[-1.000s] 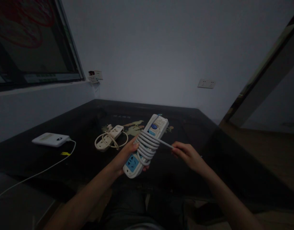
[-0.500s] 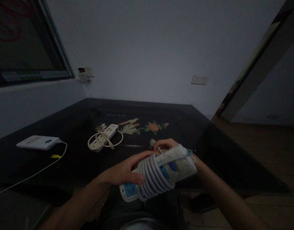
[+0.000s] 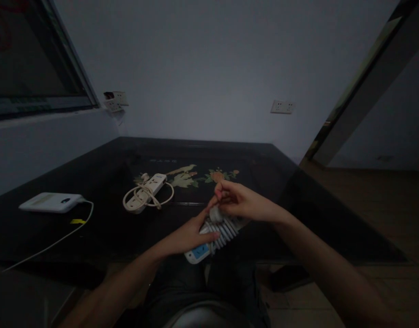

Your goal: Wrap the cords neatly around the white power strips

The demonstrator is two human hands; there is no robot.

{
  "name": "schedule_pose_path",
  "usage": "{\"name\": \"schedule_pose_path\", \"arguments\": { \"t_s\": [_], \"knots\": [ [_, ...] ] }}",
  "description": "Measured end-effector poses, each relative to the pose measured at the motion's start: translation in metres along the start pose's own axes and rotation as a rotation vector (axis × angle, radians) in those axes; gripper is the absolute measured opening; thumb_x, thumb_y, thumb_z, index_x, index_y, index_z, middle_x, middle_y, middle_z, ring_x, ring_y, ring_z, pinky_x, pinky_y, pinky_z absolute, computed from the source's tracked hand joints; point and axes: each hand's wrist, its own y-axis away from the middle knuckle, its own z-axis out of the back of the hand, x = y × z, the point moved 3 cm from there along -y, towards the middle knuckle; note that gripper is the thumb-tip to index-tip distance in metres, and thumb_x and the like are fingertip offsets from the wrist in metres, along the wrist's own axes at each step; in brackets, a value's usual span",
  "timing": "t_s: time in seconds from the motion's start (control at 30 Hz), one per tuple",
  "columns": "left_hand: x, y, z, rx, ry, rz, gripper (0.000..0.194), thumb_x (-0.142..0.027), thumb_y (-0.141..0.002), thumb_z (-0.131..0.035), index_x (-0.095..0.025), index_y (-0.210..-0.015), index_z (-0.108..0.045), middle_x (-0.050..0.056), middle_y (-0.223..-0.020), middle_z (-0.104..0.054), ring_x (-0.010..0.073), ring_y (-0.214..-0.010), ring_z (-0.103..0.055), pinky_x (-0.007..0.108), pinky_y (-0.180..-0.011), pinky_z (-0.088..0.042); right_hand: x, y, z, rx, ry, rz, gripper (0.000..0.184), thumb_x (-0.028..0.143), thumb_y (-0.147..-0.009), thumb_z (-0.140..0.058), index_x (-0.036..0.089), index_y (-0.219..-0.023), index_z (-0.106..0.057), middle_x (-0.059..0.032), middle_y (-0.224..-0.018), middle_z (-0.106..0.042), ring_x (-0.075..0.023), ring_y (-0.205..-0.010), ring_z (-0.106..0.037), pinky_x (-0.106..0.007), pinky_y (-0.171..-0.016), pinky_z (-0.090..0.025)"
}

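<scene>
A white power strip (image 3: pixel 193 256) with blue socket faces is held tilted over the near part of the table. Its grey-white cord (image 3: pixel 224 233) is wound round the body in several turns. My left hand (image 3: pixel 192 234) grips the strip from the left, thumb across the coils and fingers behind. At the upper end of the coils sits the cord's pale plug (image 3: pixel 215 214). My right hand (image 3: pixel 242 200) is closed at this plug with curled fingers and the thumb against it; the exact contact is partly hidden. The strip's far end is mostly covered by my right hand.
On the dark table (image 3: pixel 264 246) lies a second white power strip (image 3: pixel 153 186) with a loosely looped cord. A white device (image 3: pixel 50 202) with a thin cable (image 3: pixel 64 238) lies at the left, beside a yellow scrap (image 3: pixel 78 221). Wall sockets (image 3: pixel 282 107) are behind.
The wrapped power strip has been lowered and turned. My right hand has come from behind its far end to above the coils, at the plug. The left hand keeps its grip.
</scene>
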Motion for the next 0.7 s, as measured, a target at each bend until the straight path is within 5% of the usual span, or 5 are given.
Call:
{"name": "schedule_pose_path", "arguments": {
  "t_s": [0.17, 0.27, 0.5, 0.7],
  "knots": [
    [0.008, -0.004, 0.003, -0.112, 0.082, 0.035, 0.07, -0.039, -0.078, -0.065, -0.016, -0.138, -0.037, 0.013, -0.136, -0.049, 0.0294, -0.125, -0.044, 0.046, -0.108, -0.031, 0.014, 0.01, -0.01, 0.084, 0.337, 0.092, 0.048, 0.0, -0.073, -0.049, 0.018, -0.117, -0.049, -0.0071, -0.11, -0.063, -0.0175, -0.104, -0.059, -0.034, -0.089, -0.047],
    [0.009, -0.003, 0.01, -0.193, 0.082, 0.014, 0.068, -0.037, -0.079, -0.064, -0.019, -0.139, -0.036, 0.011, -0.141, -0.045, 0.0279, -0.128, -0.042, 0.043, -0.109, -0.029, 0.011, 0.019, -0.008, 0.087, 0.394, 0.183, 0.045, 0.005, -0.079, -0.055, 0.02, -0.121, -0.051, -0.0081, -0.123, -0.059, -0.0192, -0.116, -0.054, -0.037, -0.099, -0.042],
    [0.008, -0.004, 0.01, -0.276, 0.151, -0.078, 0.068, -0.037, -0.081, -0.063, -0.021, -0.141, -0.035, 0.011, -0.145, -0.041, 0.028, -0.13, -0.042, 0.041, -0.11, -0.031, -0.017, 0.036, -0.011, -0.321, 0.528, 0.318, 0.027, 0.016, -0.083, -0.061, 0.023, -0.108, -0.057, -0.0069, -0.106, -0.063, -0.0205, -0.102, -0.06, -0.038, -0.09, -0.048],
    [0.001, -0.004, 0.008, -0.336, 0.093, -0.142, 0.075, -0.036, -0.082, -0.063, -0.023, -0.146, -0.026, 0.009, -0.152, -0.029, 0.0266, -0.138, -0.031, 0.041, -0.115, -0.022, -0.024, 0.038, -0.029, -0.577, 0.552, 0.34, 0.042, 0.004, -0.078, -0.049, 0.024, -0.114, -0.054, -0.008, -0.113, -0.057, -0.0222, -0.11, -0.053, -0.042, -0.095, -0.045]
  ]
}}
